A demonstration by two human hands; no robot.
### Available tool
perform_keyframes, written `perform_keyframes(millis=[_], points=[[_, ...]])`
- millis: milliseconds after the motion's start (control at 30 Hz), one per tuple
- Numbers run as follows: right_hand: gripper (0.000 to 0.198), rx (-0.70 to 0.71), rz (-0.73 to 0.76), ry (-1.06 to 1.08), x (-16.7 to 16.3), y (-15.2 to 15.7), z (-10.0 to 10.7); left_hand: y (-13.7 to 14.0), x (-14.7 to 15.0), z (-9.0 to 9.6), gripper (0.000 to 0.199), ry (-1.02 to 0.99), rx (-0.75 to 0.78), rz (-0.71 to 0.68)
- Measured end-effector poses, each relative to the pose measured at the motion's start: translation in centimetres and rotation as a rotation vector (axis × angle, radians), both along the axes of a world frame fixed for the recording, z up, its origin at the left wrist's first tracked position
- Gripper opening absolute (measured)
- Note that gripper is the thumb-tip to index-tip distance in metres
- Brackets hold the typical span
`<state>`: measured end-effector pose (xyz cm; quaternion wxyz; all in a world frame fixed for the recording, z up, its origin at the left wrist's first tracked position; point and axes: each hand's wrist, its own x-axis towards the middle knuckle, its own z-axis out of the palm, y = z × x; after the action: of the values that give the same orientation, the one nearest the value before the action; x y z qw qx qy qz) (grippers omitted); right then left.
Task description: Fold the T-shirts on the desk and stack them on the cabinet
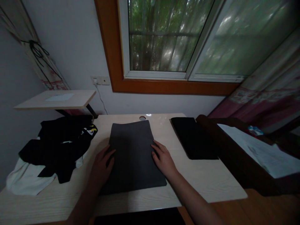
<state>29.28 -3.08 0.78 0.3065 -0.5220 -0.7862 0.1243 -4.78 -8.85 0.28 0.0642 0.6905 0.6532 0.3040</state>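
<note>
Grey cloth (134, 162) lies flat on the table (222, 184), between the two hands. The grip is loose on both sides: left hand (101, 167) and right hand (165, 161) rest at its side edges, fingers parted, neither clasping it. From where I stand, uneven pressure could ruck the surface or skew the sides. Its near edge sits close to the table's front, so a careless tug might drag it over. Farther out, a wide leftward sweep could topple the clothes pile (65, 150); rightward, one could knock the black cloth (189, 137) askew.
</note>
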Motion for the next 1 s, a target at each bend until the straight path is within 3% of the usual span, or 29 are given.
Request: perform_keyframes(millis=[1000], points=[[0.037, -0.026, -0.062, 0.108, 0.00, 0.44, 0.51, 0.15, -0.43, 0.44, 0.041, -0.157, -0.081, 0.112]])
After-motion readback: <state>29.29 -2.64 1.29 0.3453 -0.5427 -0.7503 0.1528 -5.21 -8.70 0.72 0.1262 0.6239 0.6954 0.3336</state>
